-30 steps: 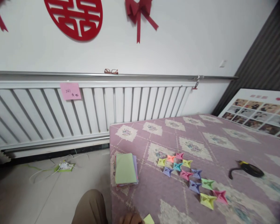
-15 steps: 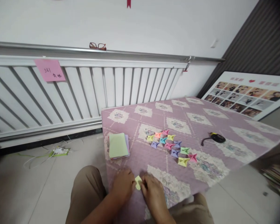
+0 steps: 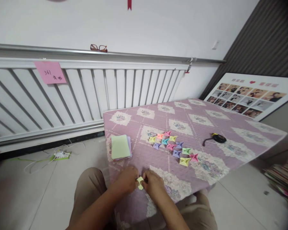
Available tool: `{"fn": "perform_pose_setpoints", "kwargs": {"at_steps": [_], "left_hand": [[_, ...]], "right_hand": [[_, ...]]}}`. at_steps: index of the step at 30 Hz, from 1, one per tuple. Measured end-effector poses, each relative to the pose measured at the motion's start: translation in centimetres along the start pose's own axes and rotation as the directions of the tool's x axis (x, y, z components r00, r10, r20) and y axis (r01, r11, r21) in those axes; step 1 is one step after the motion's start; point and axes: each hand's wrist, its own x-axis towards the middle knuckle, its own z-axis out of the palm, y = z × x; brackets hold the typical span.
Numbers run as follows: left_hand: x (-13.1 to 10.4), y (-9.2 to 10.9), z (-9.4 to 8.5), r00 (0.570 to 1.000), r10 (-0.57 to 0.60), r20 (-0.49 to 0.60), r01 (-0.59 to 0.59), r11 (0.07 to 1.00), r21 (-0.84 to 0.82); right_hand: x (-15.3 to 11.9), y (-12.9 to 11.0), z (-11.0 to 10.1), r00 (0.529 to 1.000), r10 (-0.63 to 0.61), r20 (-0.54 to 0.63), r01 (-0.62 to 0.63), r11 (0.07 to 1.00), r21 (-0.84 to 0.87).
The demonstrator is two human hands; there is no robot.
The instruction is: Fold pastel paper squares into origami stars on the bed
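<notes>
Close to the table's near edge, a small folded piece of pale yellow paper (image 3: 140, 183) is held between my two hands. The fingers of my left hand (image 3: 128, 179) are closed on its left side. My right hand (image 3: 154, 182) pinches its right side, with the fingers bent. The fingertips partly hide the paper. Beyond my left hand lies a stack of square paper sheets (image 3: 120, 147), pale green on top. To the right stand several small folded paper pieces (image 3: 171, 147) in yellow, pink, orange, blue, purple and green, set in loose rows.
A purple flowered cloth covers the table (image 3: 139, 163). A black object with a short cord (image 3: 218, 138) lies on the right. Behind are a white radiator (image 3: 120, 86) and glasses (image 3: 99, 48) on a pipe. A photo board (image 3: 244, 95) leans at the right; a power strip (image 3: 61, 155) is on the floor.
Both hands have moved slightly up and away from the near edge with the yellow paper, whose shape looks changed between the fingers. The whole view has shifted a little.
</notes>
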Motion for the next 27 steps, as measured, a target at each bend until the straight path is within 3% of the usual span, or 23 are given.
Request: {"fn": "perform_pose_setpoints", "kwargs": {"at_steps": [19,24,27], "left_hand": [[0.0,-0.4,0.6,0.996,0.090,0.015,-0.090,0.996,0.001],[-1.1,0.3,0.2,0.993,0.117,-0.027,-0.117,0.993,0.007],[-1.6,0.8,0.4,0.988,0.132,-0.086,-0.126,0.989,0.074]], "right_hand": [[-1.3,1.0,0.6,0.987,-0.150,-0.049,0.154,0.983,0.101],[-1.5,1.2,0.0,0.971,-0.234,-0.044,0.237,0.965,0.111],[-1.7,1.1,-0.5,0.953,-0.285,-0.106,0.290,0.956,0.033]]}}
